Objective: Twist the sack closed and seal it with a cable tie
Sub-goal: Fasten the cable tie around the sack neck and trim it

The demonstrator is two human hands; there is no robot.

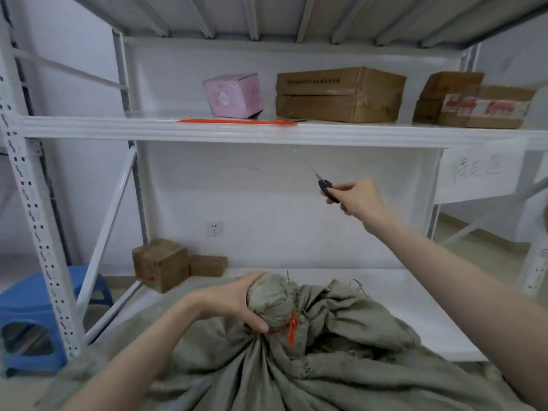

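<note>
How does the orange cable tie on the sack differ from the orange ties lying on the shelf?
The sack's tie is looped round the twisted neck, its tail hanging down; the shelf ties lie straight and flat. Only a short length of the sack's tie shows; the shelf ties look long. Both are orange.

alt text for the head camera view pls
A person's left hand grips the twisted neck of a grey sack, cinched with an orange cable tie, while the right hand holds black-handled scissors up toward a white shelf. More orange ties, a pink box and cardboard boxes lie on that shelf.
</note>
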